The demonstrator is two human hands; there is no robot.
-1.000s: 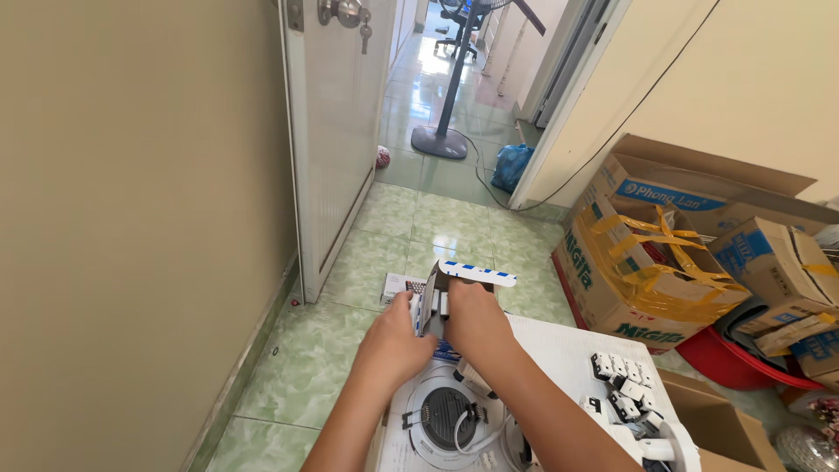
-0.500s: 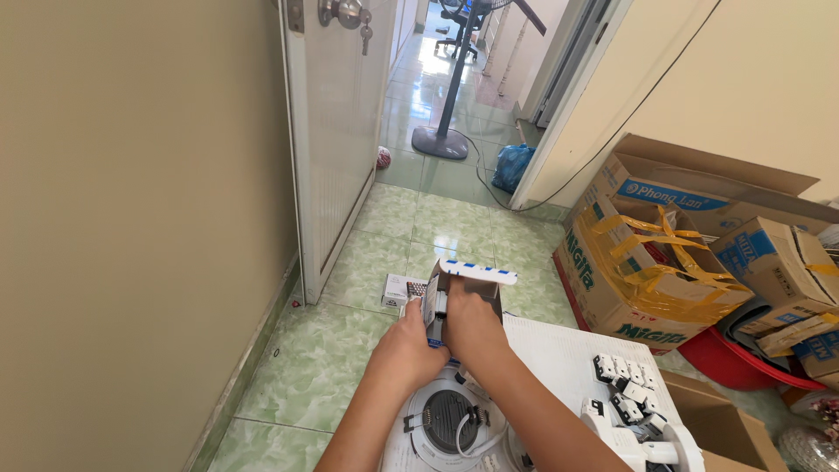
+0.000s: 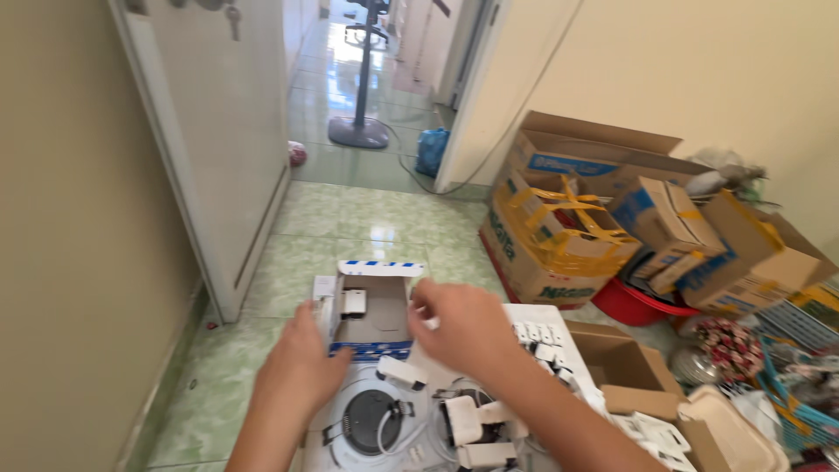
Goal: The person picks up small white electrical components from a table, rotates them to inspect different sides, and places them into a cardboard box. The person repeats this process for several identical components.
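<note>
Small open carton (image 3: pixel 371 306) sits tilted on white table (image 3: pixel 559 319), mouth facing wearer, white part inside | left hand (image 3: pixel 301 363) clasps carton's left wall to steady it | right hand (image 3: pixel 459 323) at right flap, fingers curled, grip unclear | round recessed lamp (image 3: pixel 371 419) and white driver units (image 3: pixel 476 424) just beside, below carton.

Small open white-and-blue carton (image 3: pixel 374 310) at centre; brown cardboard boxes (image 3: pixel 559 236) stacked right.
</note>
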